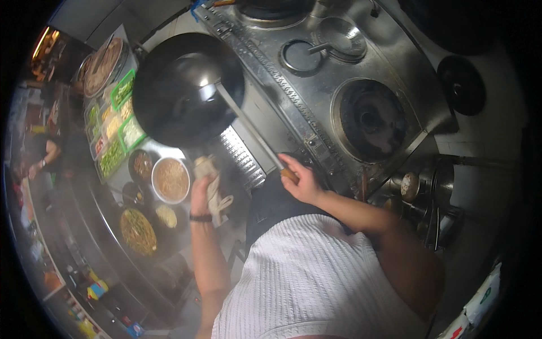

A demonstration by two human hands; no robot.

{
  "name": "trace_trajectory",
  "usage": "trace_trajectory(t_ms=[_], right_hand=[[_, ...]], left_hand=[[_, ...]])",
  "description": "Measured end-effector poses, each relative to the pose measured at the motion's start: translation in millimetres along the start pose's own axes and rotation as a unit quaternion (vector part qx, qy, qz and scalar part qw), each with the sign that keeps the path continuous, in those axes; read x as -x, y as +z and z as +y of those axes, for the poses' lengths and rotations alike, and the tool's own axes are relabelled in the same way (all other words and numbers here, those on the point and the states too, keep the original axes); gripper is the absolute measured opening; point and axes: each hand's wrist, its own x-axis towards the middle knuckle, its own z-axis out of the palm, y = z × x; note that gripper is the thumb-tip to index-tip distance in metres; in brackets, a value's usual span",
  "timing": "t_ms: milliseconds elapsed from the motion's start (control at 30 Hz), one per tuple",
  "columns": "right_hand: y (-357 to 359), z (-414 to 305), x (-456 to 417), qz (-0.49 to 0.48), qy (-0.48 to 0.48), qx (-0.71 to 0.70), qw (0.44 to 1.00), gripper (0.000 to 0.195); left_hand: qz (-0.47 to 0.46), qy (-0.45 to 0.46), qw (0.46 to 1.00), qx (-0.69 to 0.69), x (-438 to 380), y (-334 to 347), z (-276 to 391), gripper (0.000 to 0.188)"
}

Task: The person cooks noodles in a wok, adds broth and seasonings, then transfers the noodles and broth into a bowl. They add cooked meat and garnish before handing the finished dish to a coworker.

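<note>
My left hand (pixel 202 190) grips a beige cloth (pixel 215 195) at the near rim of a black wok (pixel 156 97). The cloth hides the part of the wok it covers. My right hand (pixel 301 180) is closed on the wooden-ended handle of a long metal ladle (pixel 250 123), whose bowl lies inside the wok. The wok is held away from the burners, between the stove and the food counter. A white bowl of light-brown food (pixel 170 180) stands beside my left hand.
At right is a steel stove (pixel 271 55) with a dark pan (pixel 370 120) on it. Green-rimmed containers (pixel 132 133) of chopped vegetables, an oval dish of food (pixel 138 232) and a small pale heap (pixel 166 216) stand at left. Another person's arm (pixel 51 153) shows far left.
</note>
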Motion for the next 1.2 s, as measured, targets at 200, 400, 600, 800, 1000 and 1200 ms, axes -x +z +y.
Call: trace_trajectory(t_ms=[200,400,600,800,1000,1200], right_hand=[[-85,47,15,0.182,0.073,-0.076,0.978,0.058],[-131,75,41,0.358,0.059,-0.079,0.929,0.058],[-147,94,59,0.492,0.165,-0.212,0.828,0.053],[-179,104,99,0.535,0.336,-0.246,0.735,0.054],[-195,143,138,0.42,0.431,-0.277,0.749,0.027],[-263,172,133,0.306,0.525,-0.192,0.77,0.036]], left_hand=[[-0.163,-0.15,0.974,-0.037,-94,166,-7,0.022],[-0.284,-0.202,0.904,-0.249,-140,275,-36,0.02],[-0.421,-0.206,0.815,-0.342,-165,373,-161,0.032],[-0.463,-0.212,0.754,-0.415,-184,380,-257,0.047],[-0.5,-0.378,0.711,-0.318,-178,376,-243,0.073],[-0.267,0.037,0.888,-0.374,-237,310,-226,0.086]])
